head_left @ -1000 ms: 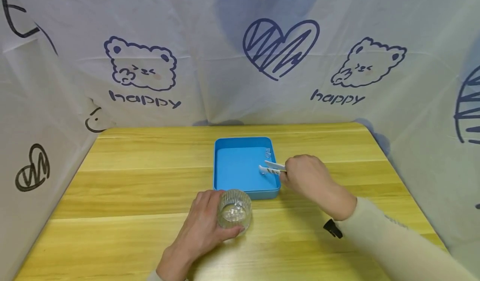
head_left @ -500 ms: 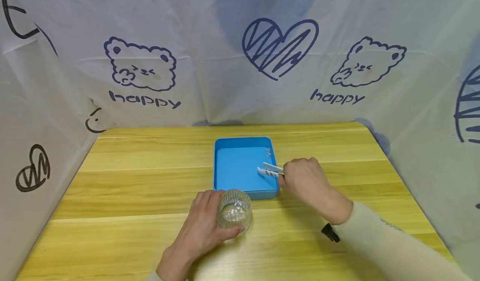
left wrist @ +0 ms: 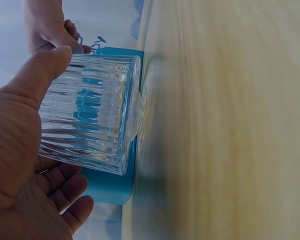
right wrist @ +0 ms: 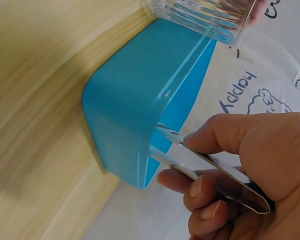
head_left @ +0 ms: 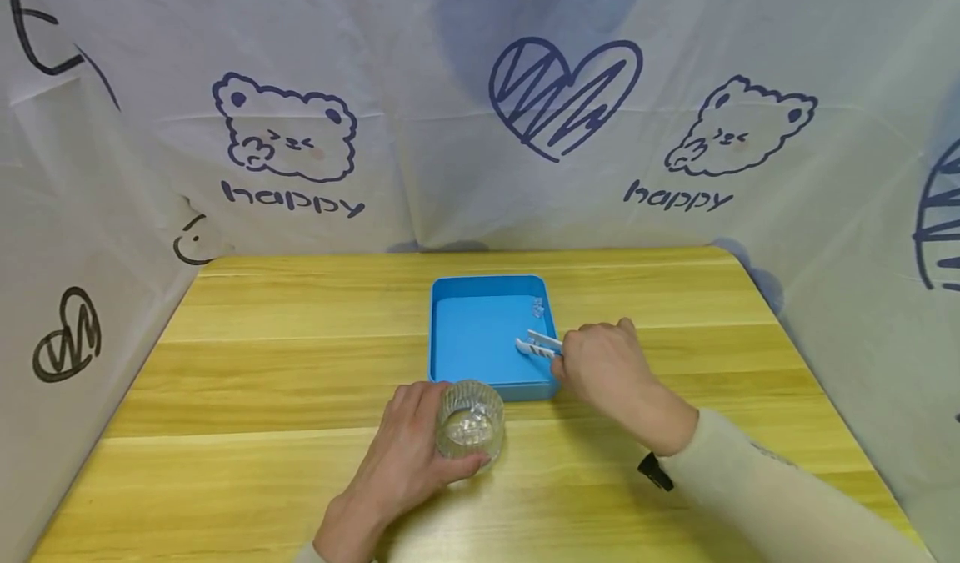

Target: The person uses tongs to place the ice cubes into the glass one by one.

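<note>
1. We see the left hand (head_left: 405, 439) wrapped round a ribbed clear glass (head_left: 470, 421), just in front of the near wall of the blue box (head_left: 480, 338).
2. Clear pieces (head_left: 472, 426) lie inside the glass.
3. Our right hand (head_left: 609, 364) pinches pale tongs (head_left: 543, 339), their tips apart within the box's right side; we cannot tell whether they touch anything.
4. We spot a clear lump (head_left: 537, 307) in the box's far right corner.
5. The box rests on the wood-grain counter (head_left: 262, 429).

On the bench (head_left: 247, 396), I see a tray (head_left: 472, 334), a glass (head_left: 469, 429) before it, tongs (head_left: 542, 349) reaching inside from the right.
</note>
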Demonstrator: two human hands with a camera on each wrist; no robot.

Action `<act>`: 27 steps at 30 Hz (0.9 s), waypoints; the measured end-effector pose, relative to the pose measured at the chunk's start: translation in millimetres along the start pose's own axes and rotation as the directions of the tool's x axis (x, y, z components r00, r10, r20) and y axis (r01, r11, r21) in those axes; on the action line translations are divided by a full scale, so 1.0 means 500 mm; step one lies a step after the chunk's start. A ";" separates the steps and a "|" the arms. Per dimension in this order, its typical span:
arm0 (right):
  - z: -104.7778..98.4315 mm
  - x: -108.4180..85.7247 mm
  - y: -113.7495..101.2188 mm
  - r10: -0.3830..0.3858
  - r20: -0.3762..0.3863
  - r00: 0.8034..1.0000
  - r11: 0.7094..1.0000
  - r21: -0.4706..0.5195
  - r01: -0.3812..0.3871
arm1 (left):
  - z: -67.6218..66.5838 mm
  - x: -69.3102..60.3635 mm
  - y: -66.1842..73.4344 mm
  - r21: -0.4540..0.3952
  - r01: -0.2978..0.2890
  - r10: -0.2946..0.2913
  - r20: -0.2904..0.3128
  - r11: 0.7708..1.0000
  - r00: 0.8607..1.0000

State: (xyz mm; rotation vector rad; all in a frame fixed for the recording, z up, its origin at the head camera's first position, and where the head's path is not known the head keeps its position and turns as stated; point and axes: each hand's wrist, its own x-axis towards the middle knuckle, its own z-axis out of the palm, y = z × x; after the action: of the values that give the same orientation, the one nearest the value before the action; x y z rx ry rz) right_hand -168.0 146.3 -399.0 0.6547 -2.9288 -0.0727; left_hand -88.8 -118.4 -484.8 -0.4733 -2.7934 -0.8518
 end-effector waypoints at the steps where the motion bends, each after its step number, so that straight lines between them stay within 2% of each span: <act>1: 0.001 -0.002 0.002 -0.003 -0.010 1.000 1.000 0.009 0.003 | 0.000 0.000 0.000 -0.001 0.002 -0.002 0.003 1.000 1.000; 6: 0.005 -0.012 0.011 -0.045 -0.064 0.997 0.998 0.033 0.047 | -0.002 0.001 0.002 -0.002 0.012 -0.012 0.018 1.000 1.000; 11: 0.010 -0.016 0.016 -0.078 -0.101 0.992 0.997 0.016 0.080 | -0.004 0.002 0.004 -0.004 0.016 -0.016 0.025 1.000 1.000; 27: 0.033 -0.028 0.022 -0.101 -0.153 0.983 0.994 0.017 0.105 | -0.001 0.001 0.002 0.011 0.003 -0.003 0.003 1.000 1.000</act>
State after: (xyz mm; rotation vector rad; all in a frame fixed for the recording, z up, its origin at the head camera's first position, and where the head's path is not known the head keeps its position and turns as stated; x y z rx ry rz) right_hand -162.5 162.3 -416.3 0.7789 -2.7532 0.0033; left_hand -88.9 -117.8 -484.0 -0.4688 -2.8011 -0.8363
